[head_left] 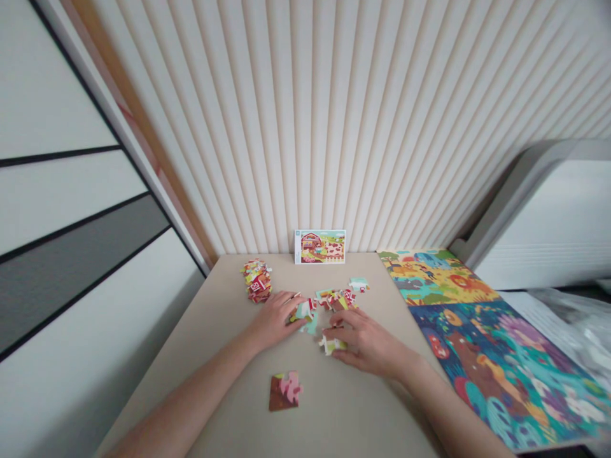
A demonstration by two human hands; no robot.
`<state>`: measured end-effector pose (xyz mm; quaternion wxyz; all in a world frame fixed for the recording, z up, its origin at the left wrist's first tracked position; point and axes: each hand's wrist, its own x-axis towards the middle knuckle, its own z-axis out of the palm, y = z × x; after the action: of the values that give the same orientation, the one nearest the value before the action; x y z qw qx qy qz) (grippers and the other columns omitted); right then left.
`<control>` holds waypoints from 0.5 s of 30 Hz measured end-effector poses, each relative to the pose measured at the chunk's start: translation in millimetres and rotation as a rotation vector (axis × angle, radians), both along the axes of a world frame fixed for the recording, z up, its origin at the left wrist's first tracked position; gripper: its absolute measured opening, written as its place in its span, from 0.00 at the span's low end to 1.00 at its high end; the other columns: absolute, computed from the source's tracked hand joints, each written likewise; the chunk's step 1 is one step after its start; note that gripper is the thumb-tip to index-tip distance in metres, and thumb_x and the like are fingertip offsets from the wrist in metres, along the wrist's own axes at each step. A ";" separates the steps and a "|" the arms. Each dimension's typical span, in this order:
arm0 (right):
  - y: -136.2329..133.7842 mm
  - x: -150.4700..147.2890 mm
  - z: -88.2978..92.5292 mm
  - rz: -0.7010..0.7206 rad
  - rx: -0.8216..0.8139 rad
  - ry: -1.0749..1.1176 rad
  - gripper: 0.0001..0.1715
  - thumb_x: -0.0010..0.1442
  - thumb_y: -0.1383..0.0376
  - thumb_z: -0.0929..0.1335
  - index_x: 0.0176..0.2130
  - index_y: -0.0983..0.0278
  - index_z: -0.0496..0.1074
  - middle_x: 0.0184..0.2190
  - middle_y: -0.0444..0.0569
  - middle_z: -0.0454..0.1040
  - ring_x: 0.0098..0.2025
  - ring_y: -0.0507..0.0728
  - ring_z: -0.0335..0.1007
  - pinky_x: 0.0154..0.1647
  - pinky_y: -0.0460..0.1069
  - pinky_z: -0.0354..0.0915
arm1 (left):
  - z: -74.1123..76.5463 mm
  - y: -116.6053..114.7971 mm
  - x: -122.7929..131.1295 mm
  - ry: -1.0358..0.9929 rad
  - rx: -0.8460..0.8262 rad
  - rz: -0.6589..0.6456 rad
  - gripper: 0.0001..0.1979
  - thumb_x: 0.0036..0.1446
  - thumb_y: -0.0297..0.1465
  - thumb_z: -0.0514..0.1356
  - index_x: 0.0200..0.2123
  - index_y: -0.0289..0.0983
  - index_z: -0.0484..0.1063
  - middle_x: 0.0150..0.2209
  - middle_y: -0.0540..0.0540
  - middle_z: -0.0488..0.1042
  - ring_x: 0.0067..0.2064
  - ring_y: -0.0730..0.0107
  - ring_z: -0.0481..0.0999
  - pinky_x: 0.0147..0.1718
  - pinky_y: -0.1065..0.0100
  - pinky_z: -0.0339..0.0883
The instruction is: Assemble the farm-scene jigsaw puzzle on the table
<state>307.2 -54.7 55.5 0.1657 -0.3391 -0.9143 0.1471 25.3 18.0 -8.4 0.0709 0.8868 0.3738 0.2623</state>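
Note:
My left hand (275, 319) rests near the middle of the table, its fingers closed around light-blue puzzle pieces (308, 321). Facing it, my right hand (365, 338) has its thumb and fingers curled about a green and white puzzle piece (333, 344). Just beyond both hands lie several loose red, brown and green pieces (344, 299), partly overlapping. Closer to me, a corner puzzle piece (285, 390) in brown and pink lies flat, apart from the hands. A heap of puzzle pieces (258, 281) stands beyond my left hand.
A farm picture card (321, 247) leans upright against the pleated wall (329, 127). One pale-blue piece (359, 284) lies toward the back right. Along the right edge are a yellow animal picture (436, 277) and a dark-blue animal picture (506, 375). Clear plastic (577, 324) lies beyond.

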 end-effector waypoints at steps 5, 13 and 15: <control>-28.0 43.8 6.7 -0.183 -0.015 -0.052 0.20 0.67 0.61 0.67 0.58 0.54 0.72 0.54 0.53 0.71 0.55 0.61 0.70 0.58 0.56 0.65 | 1.9 -1.6 0.8 -0.003 0.017 0.002 0.18 0.67 0.38 0.56 0.58 0.42 0.70 0.52 0.41 0.75 0.54 0.56 0.72 0.53 0.54 0.66; -79.4 95.9 -14.4 -0.247 -0.148 -0.019 0.21 0.67 0.60 0.67 0.58 0.54 0.73 0.57 0.53 0.71 0.60 0.61 0.67 0.62 0.56 0.64 | -5.9 4.2 -1.1 -0.077 0.017 -0.005 0.18 0.68 0.35 0.54 0.58 0.41 0.70 0.52 0.40 0.75 0.53 0.56 0.73 0.53 0.54 0.65; -83.8 95.9 -13.2 -0.239 -0.173 -0.006 0.22 0.67 0.59 0.67 0.59 0.54 0.72 0.58 0.53 0.71 0.61 0.61 0.66 0.63 0.56 0.64 | -7.2 5.3 -1.5 -0.093 0.009 -0.018 0.18 0.68 0.36 0.54 0.58 0.41 0.70 0.51 0.41 0.76 0.52 0.56 0.73 0.53 0.55 0.66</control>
<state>403.1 -138.5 42.4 0.1494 -0.4589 -0.8519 0.2034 23.7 23.3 -15.6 0.0865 0.8773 0.3609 0.3044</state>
